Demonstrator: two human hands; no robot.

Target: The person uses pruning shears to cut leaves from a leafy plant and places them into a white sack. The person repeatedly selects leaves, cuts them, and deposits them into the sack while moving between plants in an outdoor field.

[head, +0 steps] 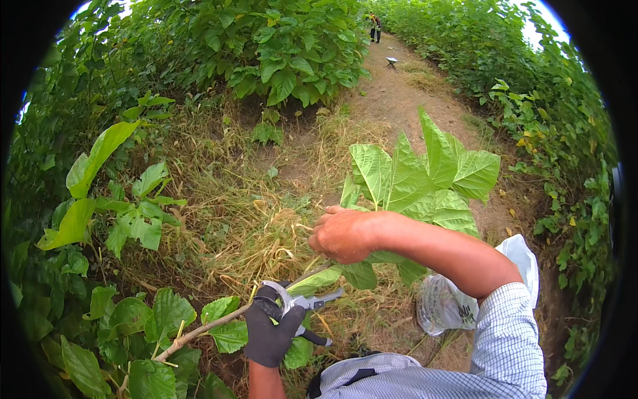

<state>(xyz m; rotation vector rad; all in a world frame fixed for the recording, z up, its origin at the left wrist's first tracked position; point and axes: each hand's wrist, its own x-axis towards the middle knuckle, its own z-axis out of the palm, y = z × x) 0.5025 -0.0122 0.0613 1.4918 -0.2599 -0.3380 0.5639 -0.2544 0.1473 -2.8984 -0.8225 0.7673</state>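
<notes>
My left hand (273, 326), in a dark glove, grips pruning shears (304, 302) against a leafy woody branch (199, 330) that rises from the lower left. One handle of the shears points down to the right. The bare right hand (339, 234) is curled at the upper part of the same branch, with large green leaves (413, 182) fanning out beyond it. Its fingertips are partly hidden, so its exact grip on the stem is hard to see. A single leaf (315, 281) lies along the stem between both hands.
A white plastic bag (441, 304) stands on the ground right of my body. Dry grass (249, 224) covers the ground ahead. Dense bushes (279, 50) flank a dirt path (398, 99), where a small stool-like object (392, 61) and a distant person (375, 27) stand.
</notes>
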